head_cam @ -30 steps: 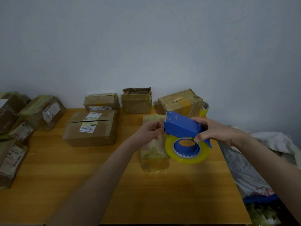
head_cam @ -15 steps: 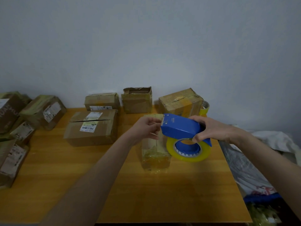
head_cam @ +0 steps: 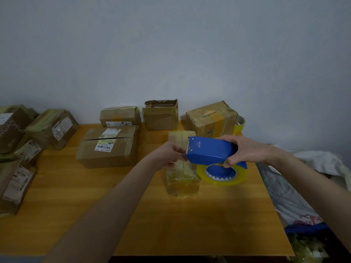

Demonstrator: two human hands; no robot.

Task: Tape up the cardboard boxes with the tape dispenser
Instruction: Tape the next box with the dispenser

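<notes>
Blue tape dispenser [head_cam: 210, 150] | both hands gripping | above taped box [head_cam: 181, 173] | table [head_cam: 218, 224] front bare

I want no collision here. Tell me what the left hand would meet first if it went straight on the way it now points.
The left hand points rightward at the blue tape dispenser and would likely meet its front end first; its fingers already look to be touching it, above the small taped box. Depth is unclear.

Blue plastic tape dispenser [head_cam: 210, 151] with yellow tape roll shifted left and slightly farther, front edge now over tall tape-wrapped cardboard box [head_cam: 182, 164]. Left hand [head_cam: 171, 156] moved with it, fingers at dispenser's front.
</notes>
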